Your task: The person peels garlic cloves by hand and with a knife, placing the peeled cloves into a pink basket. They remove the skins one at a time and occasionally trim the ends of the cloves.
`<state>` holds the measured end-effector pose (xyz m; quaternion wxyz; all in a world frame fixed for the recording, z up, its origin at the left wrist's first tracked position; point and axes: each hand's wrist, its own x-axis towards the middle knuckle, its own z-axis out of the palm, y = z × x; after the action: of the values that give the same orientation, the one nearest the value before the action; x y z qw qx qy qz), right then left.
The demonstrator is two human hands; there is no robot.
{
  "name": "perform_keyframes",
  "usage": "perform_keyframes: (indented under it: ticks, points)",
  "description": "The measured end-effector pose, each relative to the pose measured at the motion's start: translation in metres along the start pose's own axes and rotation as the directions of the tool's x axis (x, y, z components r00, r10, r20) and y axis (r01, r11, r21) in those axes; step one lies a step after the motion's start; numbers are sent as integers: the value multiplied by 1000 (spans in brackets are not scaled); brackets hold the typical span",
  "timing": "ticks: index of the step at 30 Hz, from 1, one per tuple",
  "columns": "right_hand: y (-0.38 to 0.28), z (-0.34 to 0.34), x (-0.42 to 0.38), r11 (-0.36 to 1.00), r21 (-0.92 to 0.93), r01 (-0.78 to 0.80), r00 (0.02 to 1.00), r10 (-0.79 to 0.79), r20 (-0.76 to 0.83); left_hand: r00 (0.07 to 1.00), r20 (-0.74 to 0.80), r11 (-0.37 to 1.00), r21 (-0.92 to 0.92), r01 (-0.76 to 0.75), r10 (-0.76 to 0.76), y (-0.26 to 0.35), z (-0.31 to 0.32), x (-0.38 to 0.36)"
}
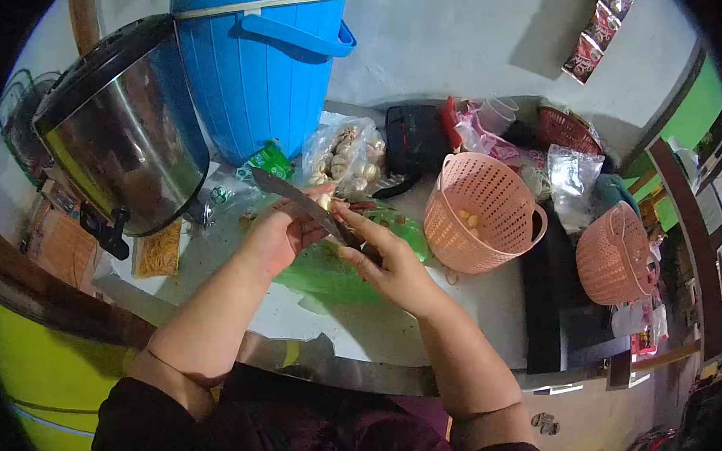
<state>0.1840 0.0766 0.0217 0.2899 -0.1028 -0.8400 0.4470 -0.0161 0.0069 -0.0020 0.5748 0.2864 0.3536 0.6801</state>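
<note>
My right hand is closed around the handle of a knife, whose dark, wide blade points up and to the left across my left hand. In my left fingers is a small pale garlic clove, close to the blade; the exact contact is hard to see. Both hands are above a green plastic bag on the white tabletop, with reddish-brown bits on its far part. Behind them, a clear bag of garlic bulbs lies open. A pink basket to the right holds several pale yellow peeled pieces.
A tall blue lidded bucket and a steel urn with a tap stand at the left. Beside the urn lies a packet of yellow strips. A second pink basket and a silver pouch are at the right.
</note>
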Motion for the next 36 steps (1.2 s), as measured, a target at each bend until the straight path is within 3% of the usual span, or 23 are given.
perform_keyframes:
  ticks: [1, 4, 7, 13, 25, 28, 32, 36]
  points:
    - [1, 0, 0, 997, -49, 61, 998, -61, -5, 1000, 25, 1000, 3, 6, -6, -2, -4, 2]
    - [-11, -3, 0, 991, 31, -131, 990, 130, 49, 999, 2, 999, 22, 33, -33, 4, 3, -2]
    - [-5, 1, 0, 1000, 13, -6, 1000, 6, -12, 1000, 12, 1000, -3, 25, -25, 1, 1, -3]
    - [-1, 3, 0, 996, -87, 23, 998, -28, -57, 999, 24, 999, 5, 40, -40, -2, 1, -3]
    - [-6, -1, 0, 992, -106, -74, 993, 63, -102, 977, 213, 1000, -28, -8, 14, 0, 10, -6]
    - [-3, -2, -1, 989, -24, -148, 986, 145, -77, 987, 158, 998, 41, -45, 38, -2, 10, -4]
    - [-22, -8, 0, 869, 277, -411, 904, 428, -2, 995, 61, 992, 91, -86, 80, -5, 3, -2]
    - [-19, -11, -1, 916, 319, -243, 968, 249, 24, 988, 121, 987, 121, -106, 91, 2, 8, -4]
